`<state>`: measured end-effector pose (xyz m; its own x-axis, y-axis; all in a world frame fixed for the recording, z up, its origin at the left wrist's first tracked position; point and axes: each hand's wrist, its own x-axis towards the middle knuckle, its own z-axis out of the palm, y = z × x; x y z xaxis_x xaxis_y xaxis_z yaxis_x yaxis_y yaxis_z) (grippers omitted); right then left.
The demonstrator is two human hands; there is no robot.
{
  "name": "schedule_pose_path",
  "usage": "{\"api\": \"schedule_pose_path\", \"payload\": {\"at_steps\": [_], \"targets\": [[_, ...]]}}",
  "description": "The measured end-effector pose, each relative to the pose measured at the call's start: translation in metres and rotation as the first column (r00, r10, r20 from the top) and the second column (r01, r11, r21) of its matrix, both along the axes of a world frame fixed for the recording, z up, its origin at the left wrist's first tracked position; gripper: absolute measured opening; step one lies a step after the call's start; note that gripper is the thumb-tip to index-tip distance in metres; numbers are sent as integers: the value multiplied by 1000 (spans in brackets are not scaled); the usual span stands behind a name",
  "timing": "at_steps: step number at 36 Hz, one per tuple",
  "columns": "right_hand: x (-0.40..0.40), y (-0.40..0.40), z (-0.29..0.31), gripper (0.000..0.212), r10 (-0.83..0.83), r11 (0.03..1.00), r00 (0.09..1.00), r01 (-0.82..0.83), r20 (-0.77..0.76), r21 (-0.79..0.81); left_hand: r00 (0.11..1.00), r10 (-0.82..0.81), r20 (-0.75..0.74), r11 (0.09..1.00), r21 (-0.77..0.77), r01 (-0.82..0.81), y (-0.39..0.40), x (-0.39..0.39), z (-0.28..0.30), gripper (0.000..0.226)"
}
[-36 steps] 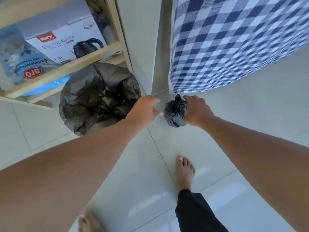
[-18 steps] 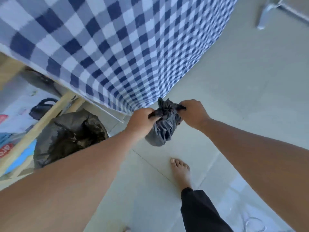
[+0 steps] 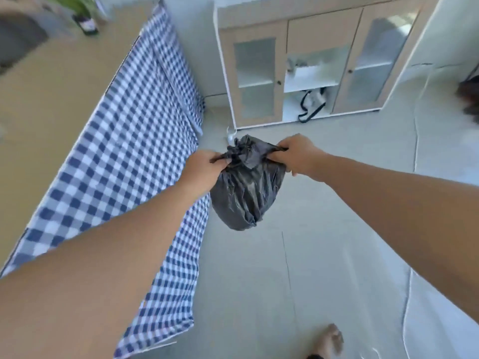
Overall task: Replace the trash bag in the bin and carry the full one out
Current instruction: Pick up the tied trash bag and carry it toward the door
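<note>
A small full black trash bag (image 3: 246,193) hangs in the air at the centre of the head view, its top bunched into a knot. My left hand (image 3: 204,167) grips the left tail of that knot. On the other side my right hand (image 3: 298,156) holds the right tail. Both arms are stretched forward above the floor. The bin is out of sight.
A table with a blue-and-white checked cloth (image 3: 134,156) runs along the left. A pale cabinet with frosted doors (image 3: 311,60) stands ahead, a strapped bag in its open middle shelf. Grey tiled floor (image 3: 337,255) spreads ahead and to the right. My bare foot (image 3: 329,340) shows at the bottom.
The view has swung away from the lined bin and shelf toward the cabinet. My left hand has joined the right on the bag's top, and the bag is now held higher.
</note>
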<state>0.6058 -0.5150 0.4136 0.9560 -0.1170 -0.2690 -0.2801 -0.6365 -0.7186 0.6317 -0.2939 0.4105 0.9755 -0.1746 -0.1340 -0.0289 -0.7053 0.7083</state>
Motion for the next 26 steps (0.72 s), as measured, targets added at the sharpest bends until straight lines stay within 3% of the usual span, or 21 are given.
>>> {"api": "schedule_pose_path", "payload": {"at_steps": [6, 15, 19, 26], "targets": [[-3, -124, 89, 25, -176, 983, 983, 173, 51, 61, 985, -109, 137, 993, -31, 114, -133, 32, 97, 26], [-64, -323, 191, 13, -420, 905, 907, 416, 28, 90, 906, -402, 134, 912, -30, 410, -360, 41, 184, 25], [-102, -414, 222, 22, -573, 802, 819, 565, -15, 193, 818, -564, 115, 819, -47, 571, -474, 30, 216, 23], [-150, -542, 229, 24, -770, 628, 637, 755, 16, 188, 662, -747, 64, 655, -101, 749, -641, 17, 227, 20]]}}
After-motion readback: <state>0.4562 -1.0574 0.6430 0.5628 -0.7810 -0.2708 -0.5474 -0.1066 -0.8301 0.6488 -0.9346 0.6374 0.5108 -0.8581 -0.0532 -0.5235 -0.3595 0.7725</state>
